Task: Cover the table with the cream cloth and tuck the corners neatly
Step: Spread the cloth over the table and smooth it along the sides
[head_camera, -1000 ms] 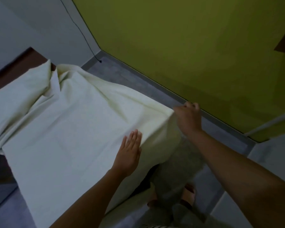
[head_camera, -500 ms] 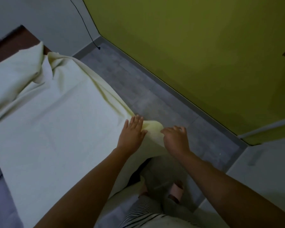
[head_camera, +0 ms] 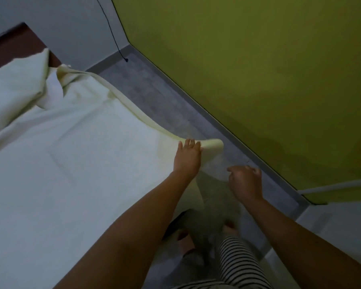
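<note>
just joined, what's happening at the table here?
A person is spreading a cream cloth over a table. The left hand lies flat on the cloth at the near corner, pinning it where the fabric bulges out. The right hand hangs loosely curled beside that corner, apart from the cloth. The far end is bunched in folds, with dark tabletop exposed beyond it, so neither the covering nor the tucking is finished.

left hand [head_camera: 187, 158] flat, right hand [head_camera: 245, 181] seemingly half-curled
</note>
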